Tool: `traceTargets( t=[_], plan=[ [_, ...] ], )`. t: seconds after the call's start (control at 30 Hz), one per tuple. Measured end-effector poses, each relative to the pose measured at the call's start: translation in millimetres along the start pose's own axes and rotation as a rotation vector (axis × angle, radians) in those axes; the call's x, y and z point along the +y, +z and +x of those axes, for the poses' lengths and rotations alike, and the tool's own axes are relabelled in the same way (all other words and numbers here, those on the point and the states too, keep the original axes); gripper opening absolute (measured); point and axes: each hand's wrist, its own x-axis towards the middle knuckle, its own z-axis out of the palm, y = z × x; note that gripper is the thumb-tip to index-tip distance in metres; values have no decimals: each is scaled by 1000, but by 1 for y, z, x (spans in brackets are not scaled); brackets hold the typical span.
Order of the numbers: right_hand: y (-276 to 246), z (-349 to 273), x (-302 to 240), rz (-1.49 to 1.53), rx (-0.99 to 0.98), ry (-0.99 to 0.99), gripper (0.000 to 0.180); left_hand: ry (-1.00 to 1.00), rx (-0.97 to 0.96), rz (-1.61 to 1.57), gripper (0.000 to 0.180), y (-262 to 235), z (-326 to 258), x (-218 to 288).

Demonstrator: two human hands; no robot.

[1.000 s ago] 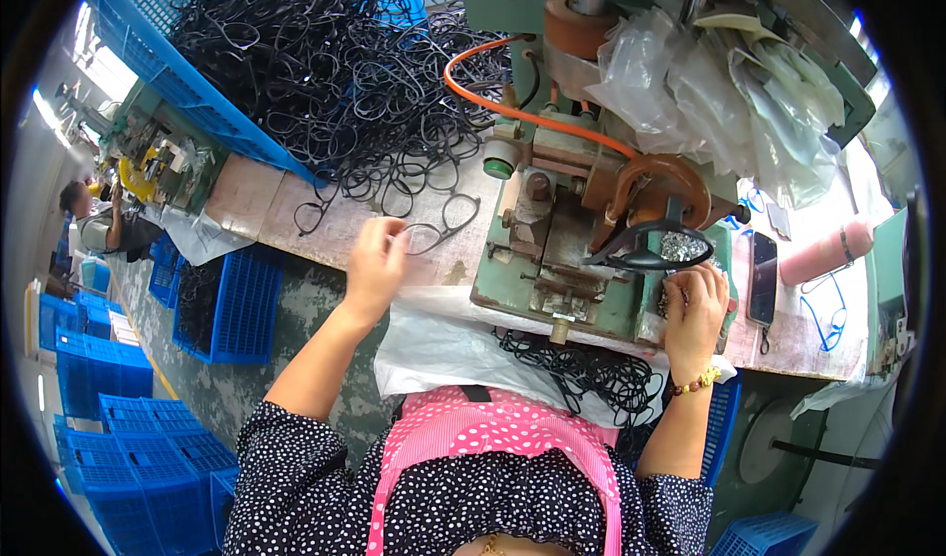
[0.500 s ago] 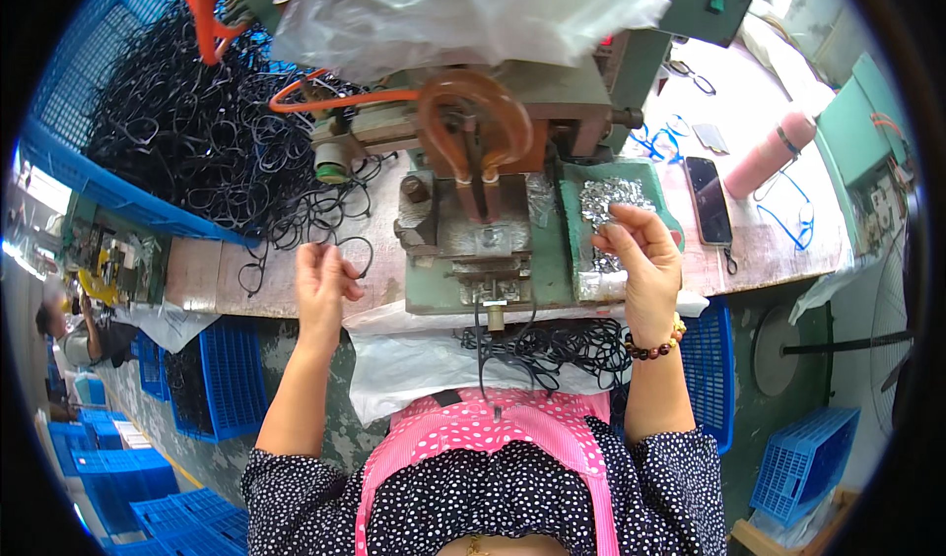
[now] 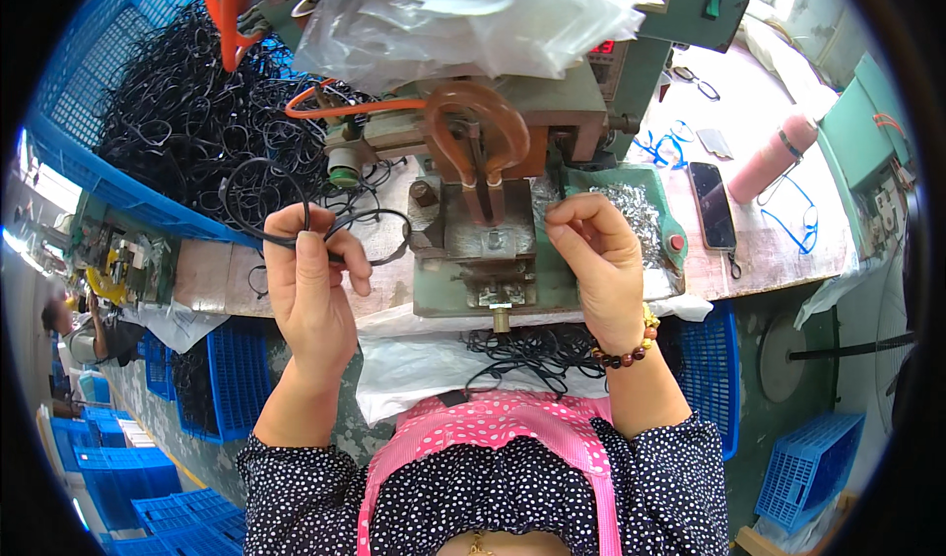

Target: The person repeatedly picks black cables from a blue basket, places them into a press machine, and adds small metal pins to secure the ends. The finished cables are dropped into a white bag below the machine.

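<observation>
My left hand [image 3: 313, 285] is closed on a black eyeglass frame [image 3: 406, 233], whose two round rims stick out on either side of the fingers. It is raised over the table, left of a green bench machine [image 3: 434, 290]. My right hand [image 3: 608, 265] has thumb and forefinger pinched together just right of the machine's metal fixture [image 3: 488, 244]; whatever is between the tips is too small to make out. Behind that hand, a green tray [image 3: 601, 175] holds many small shiny metal pieces [image 3: 636, 211]. A copper-coloured coil [image 3: 512, 128] hangs over the fixture.
A blue crate [image 3: 148, 196] heaped with black eyeglass frames [image 3: 197, 113] stands at the left. More frames [image 3: 537, 354] lie on white plastic below the machine. On the right are a phone [image 3: 711, 206], a pink bottle [image 3: 774, 157] and blue eyeglass frames [image 3: 803, 226]. Clear plastic [image 3: 473, 24] covers the machine's top.
My left hand has lifted a black eyeglass frame from beside the heap. My right hand has moved left from the metal pieces toward the fixture. The frame dangling at the fixture's front has dropped away.
</observation>
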Motion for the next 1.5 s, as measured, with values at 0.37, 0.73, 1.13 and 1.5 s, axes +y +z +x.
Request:
traceTargets(
  t=[0.37, 0.73, 1.13, 1.5],
  plan=[
    [26, 3, 8, -369, -11, -264, 16, 77, 56, 44, 22, 26, 23, -4],
    [26, -1, 13, -392, 2, -237, 14, 112, 22, 51, 20, 24, 23, -8],
    [45, -3, 13, -230, 53, -79, 41, 107, 24, 52, 19, 24, 23, -10],
    [47, 1, 2, -154, -2, -14, 46, 91, 25, 46, 17, 22, 22, -11]
  ],
)
